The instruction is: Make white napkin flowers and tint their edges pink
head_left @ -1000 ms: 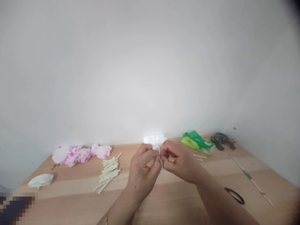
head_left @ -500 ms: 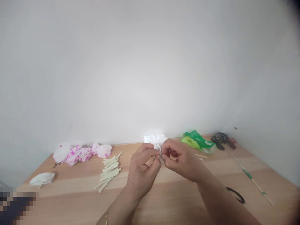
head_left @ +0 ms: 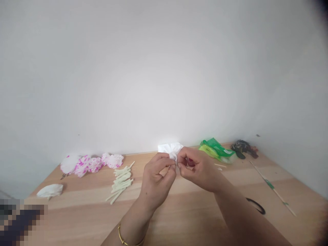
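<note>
A white tissue paper is gathered into a narrow neck, its pleated top fanning out above my fingers. My left hand is closed, thumb and fingers pinching the neck. Right beside it, my right hand is also closed, its thumb and fingertip pinched against the gathered part. Whatever fine piece that pinch holds is too small to make out. Something dark red shows inside the curl of my right fingers; its kind is unclear.
Pink-spotted white paper puffs, a white bundle and pale green sticks lie left. On the right are a green plastic packet, a dark crumpled bundle, a thin stick with green bands and a black curved object. A wall stands behind.
The view has shifted slightly, so table things appear a little higher. Both hands keep their pinch at the tissue's neck, with only small finger movement.
</note>
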